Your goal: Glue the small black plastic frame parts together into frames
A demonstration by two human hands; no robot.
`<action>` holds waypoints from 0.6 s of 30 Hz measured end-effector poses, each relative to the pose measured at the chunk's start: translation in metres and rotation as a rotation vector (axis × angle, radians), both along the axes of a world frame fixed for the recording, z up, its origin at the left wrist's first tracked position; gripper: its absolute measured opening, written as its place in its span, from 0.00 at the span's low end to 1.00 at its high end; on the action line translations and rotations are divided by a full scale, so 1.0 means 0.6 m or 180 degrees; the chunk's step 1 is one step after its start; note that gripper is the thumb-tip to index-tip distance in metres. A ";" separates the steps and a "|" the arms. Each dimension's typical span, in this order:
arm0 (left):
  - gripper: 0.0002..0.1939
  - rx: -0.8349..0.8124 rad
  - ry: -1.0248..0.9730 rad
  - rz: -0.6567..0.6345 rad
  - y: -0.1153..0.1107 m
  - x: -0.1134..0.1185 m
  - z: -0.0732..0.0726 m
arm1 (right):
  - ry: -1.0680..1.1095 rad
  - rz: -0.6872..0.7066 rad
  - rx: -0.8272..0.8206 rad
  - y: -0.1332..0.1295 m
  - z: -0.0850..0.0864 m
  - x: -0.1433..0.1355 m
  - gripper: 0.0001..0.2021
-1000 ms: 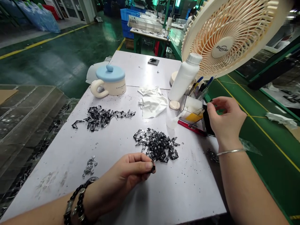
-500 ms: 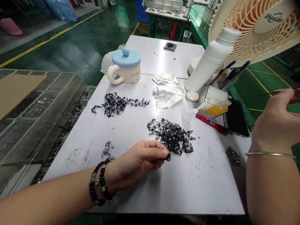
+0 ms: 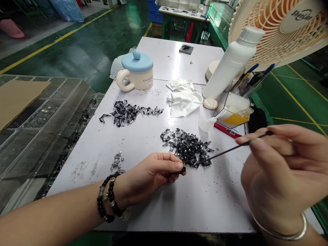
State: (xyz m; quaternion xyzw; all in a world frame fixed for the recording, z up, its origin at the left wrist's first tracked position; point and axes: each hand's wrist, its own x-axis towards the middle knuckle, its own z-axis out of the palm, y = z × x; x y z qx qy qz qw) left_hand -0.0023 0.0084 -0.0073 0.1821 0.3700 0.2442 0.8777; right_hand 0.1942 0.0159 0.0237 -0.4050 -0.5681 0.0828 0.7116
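Between thumb and fingers, my left hand pinches a small black part, most of it hidden by the fingertips. My right hand grips a thin dark rod with a thicker end at the fingers. Its far tip points down and left, toward the black part; whether they touch I cannot tell. Just behind my left fingertips lies a pile of small black parts. Another heap of similar black parts lies farther back on the left. Small silvery pieces are scattered near my left wrist.
A lidded mug stands at the back left of the white table. White cloths lie mid-table. On the right are a leaning white bottle, a pen holder and a fan. Compartment trays stand at the left.
My right hand has come in from the right edge toward the left, bringing the thin rod near the black part. My left hand stays nearly in place.
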 end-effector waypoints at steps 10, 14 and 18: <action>0.08 -0.0027 -0.0017 -0.0045 0.001 0.001 0.001 | 0.0058 0.0226 -0.0372 -0.010 -0.013 -0.010 0.15; 0.08 -0.0043 -0.0016 -0.0033 0.000 0.001 0.001 | 0.0056 0.0217 -0.0347 -0.010 -0.013 -0.008 0.15; 0.08 -0.0045 0.0006 -0.0026 -0.001 0.001 0.001 | 0.0030 0.0214 -0.0362 -0.010 -0.014 -0.010 0.15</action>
